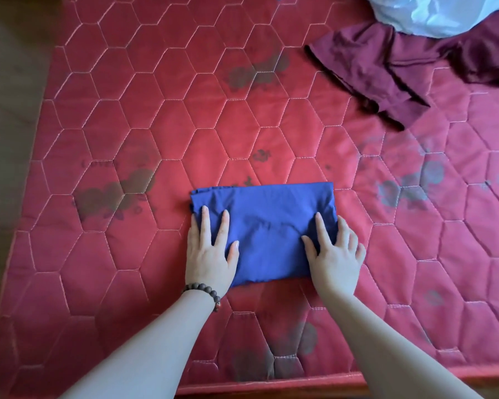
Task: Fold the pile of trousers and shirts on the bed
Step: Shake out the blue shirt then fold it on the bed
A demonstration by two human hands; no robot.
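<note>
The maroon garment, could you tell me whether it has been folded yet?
No, the maroon garment lies crumpled and spread out at the far right of the bed, partly under a white cloth.

Bare forearms; brown beaded bracelet (203,292) on left wrist.

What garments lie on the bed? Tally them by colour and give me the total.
Blue: 1, the folded garment under the left hand and right hand
Maroon: 1, the unfolded garment
White: 1, the garment at the top edge
Total: 3
</note>
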